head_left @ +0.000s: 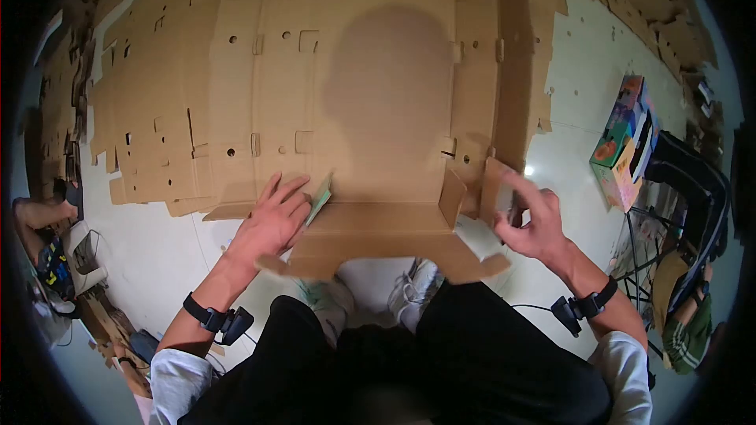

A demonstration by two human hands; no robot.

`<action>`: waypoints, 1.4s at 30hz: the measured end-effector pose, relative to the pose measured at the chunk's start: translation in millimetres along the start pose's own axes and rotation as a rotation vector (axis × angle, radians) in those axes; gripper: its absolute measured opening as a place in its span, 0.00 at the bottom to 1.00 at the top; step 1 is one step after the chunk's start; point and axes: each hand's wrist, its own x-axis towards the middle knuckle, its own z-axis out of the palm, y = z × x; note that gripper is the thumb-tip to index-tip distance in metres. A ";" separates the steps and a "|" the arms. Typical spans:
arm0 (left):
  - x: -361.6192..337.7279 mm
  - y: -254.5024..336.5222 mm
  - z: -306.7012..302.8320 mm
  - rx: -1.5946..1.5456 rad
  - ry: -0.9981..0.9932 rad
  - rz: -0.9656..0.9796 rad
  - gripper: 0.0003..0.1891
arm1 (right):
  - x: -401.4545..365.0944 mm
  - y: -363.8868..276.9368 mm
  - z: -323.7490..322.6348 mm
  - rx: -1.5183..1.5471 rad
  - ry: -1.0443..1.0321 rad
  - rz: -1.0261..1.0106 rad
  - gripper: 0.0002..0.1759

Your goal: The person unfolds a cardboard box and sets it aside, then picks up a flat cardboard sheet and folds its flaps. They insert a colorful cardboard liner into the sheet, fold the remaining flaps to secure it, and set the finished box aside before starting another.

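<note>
A large brown cardboard sheet with creases, slots and punched holes lies before me, its near edge folded up into a low wall with a front flap. My left hand rests with fingers stretched at the left near corner, beside a small upright flap with a greenish face. My right hand is at the right near corner, thumb and fingers curved apart next to an upright side flap; its index finger is slightly blurred. Another small flap stands inside that corner.
More flat cardboard extends to the left over the pale floor. A colourful printed box stands on the right near a black chair. Parts of other people show at both sides. My shoes are close to the front flap.
</note>
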 end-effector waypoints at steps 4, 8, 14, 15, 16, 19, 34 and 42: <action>4.4 -1.0 3.2 0.010 0.017 0.006 0.11 | 37.3 -34.5 4.3 0.026 -0.194 -0.075 0.11; 6.5 1.6 4.6 0.046 0.011 -0.006 0.12 | 77.1 -50.5 16.8 -0.034 -0.527 -0.003 0.16; -8.9 8.1 -9.4 0.303 -0.075 0.032 0.12 | 84.4 -18.3 38.6 -0.190 -0.695 -0.097 0.20; -14.5 6.5 -10.4 0.356 -0.042 0.050 0.16 | 82.3 -19.9 35.8 -0.201 -0.611 -0.176 0.20; -23.2 2.7 -11.3 0.407 -0.011 0.069 0.19 | 80.4 -23.4 31.5 -0.209 -0.527 -0.254 0.21; -48.6 -14.0 -23.6 0.464 0.196 -0.084 0.30 | 71.2 -15.3 26.9 -0.319 -0.392 -0.354 0.23; -30.8 -7.4 -56.0 -0.413 0.446 -0.564 0.26 | 56.5 -4.7 32.2 -0.247 -0.238 -0.018 0.47; 18.2 31.3 -78.8 -0.316 0.243 0.031 0.12 | 62.2 -10.1 28.0 -0.238 -0.280 -0.064 0.46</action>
